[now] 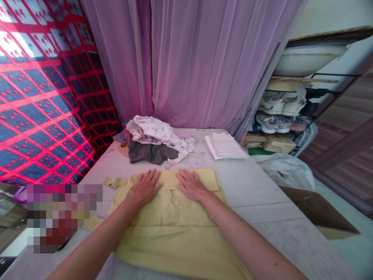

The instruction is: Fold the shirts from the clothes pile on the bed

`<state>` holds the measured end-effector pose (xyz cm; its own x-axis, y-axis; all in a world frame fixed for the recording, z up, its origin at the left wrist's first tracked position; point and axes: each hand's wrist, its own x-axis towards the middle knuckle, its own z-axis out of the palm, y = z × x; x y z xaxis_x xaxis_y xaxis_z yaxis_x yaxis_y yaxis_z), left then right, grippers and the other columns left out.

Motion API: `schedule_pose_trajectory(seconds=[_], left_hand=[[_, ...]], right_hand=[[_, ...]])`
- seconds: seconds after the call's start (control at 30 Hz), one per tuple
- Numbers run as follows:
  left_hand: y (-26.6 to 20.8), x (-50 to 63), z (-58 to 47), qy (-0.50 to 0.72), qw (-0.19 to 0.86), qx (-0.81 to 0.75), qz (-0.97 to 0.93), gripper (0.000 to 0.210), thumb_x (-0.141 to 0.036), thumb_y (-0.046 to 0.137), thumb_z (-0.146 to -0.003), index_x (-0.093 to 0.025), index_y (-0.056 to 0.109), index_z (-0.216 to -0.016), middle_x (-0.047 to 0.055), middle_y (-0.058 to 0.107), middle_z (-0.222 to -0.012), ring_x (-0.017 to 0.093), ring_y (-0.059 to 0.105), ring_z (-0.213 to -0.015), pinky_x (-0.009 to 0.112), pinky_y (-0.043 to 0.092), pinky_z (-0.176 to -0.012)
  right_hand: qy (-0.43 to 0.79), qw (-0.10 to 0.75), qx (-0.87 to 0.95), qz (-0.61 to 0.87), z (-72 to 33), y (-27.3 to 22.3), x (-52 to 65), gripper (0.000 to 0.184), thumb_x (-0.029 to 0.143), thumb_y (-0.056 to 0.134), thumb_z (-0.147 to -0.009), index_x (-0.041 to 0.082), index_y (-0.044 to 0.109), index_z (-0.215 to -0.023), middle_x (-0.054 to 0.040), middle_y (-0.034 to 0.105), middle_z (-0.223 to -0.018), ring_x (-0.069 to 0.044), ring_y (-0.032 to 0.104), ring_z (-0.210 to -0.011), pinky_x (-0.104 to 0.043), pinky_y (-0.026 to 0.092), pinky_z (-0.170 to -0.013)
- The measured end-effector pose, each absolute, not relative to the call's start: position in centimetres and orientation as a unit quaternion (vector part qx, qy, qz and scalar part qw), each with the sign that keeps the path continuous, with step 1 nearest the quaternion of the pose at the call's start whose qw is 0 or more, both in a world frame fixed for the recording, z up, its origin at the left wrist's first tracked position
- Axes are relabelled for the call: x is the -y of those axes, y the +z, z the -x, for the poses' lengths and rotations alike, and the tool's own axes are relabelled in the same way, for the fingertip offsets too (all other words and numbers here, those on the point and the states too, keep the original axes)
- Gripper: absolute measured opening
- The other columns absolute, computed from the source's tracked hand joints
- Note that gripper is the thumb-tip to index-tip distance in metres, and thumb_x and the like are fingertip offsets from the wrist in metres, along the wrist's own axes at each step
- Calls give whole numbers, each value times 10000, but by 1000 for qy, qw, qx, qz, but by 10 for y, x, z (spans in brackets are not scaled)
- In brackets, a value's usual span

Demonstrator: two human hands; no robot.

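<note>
A yellow buttoned garment, seemingly a shirt (175,241), lies spread on the table (262,210), its far edge folded over into a flat band. My left hand (146,187) rests flat on the left part of that band, fingers stretched out. On the right part lies my right hand (192,184), also flat with fingers spread. A button shows on the cloth between my forearms. Part of a strap or cuff of the garment sticks out at the left, beyond my left hand. My forearms cover some of the garment's sides.
Behind the garment sits a heap of crumpled clothes (157,136), with a folded pink-striped cloth (224,146) to its right. A purple curtain (189,62) hangs beyond the table. Shoes (274,123) fill a rack at the right, above a cardboard box (317,210). The left edge holds a blurred-out patch.
</note>
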<state>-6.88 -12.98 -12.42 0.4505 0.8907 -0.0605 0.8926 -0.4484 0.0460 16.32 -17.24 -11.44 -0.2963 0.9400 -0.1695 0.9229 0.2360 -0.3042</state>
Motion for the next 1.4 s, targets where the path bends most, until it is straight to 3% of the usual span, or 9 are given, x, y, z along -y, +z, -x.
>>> schedule_pose_trajectory(seconds=[0.4,0.6,0.8,0.93,1.27,1.4], left_hand=[[-132,130,80,-4,-5,-526,-850,602,-514,275,-930,-198,352,-1435,89,304,-1518,273,272,-1391,471,206,-1114],[-125,135,76,-8,-18,-531,-847,597,-499,299,-928,-183,358,-1431,101,307,-1516,285,272,-1389,474,206,-1112],[-123,136,75,-6,-11,-534,-845,595,-498,295,-929,-186,355,-1433,93,301,-1519,280,271,-1391,469,210,-1113],[-127,135,77,5,-8,-531,-847,603,-510,282,-929,-190,351,-1435,92,300,-1521,280,268,-1392,469,211,-1114],[-116,145,69,5,-26,-537,-843,554,-447,321,-934,-168,405,-1406,128,264,-1530,314,217,-1406,496,167,-1119],[-113,170,48,22,20,-506,-862,522,-408,247,-958,-204,377,-1420,86,280,-1529,264,223,-1410,483,167,-1128]], right_hand=[[91,-17,684,723,-243,-133,192,611,445,171,-939,176,211,-1486,-53,125,-1567,-198,97,-1435,-477,91,-1143],[102,-42,667,737,-230,-113,184,597,434,210,-935,172,254,-1470,-80,187,-1555,-220,149,-1425,-527,92,-1130],[120,31,700,703,-160,-111,192,600,457,191,-940,191,239,-1475,-71,182,-1558,-200,132,-1427,-501,73,-1135],[105,21,699,707,-165,-126,214,588,471,208,-938,230,249,-1473,-43,143,-1569,-193,87,-1432,-492,35,-1137],[85,9,639,764,-213,-130,233,582,460,150,-947,239,215,-1481,-48,123,-1572,-201,85,-1432,-545,71,-1122],[86,15,640,763,-210,-132,232,579,461,156,-947,240,223,-1478,-47,123,-1572,-205,83,-1431,-552,68,-1118]])
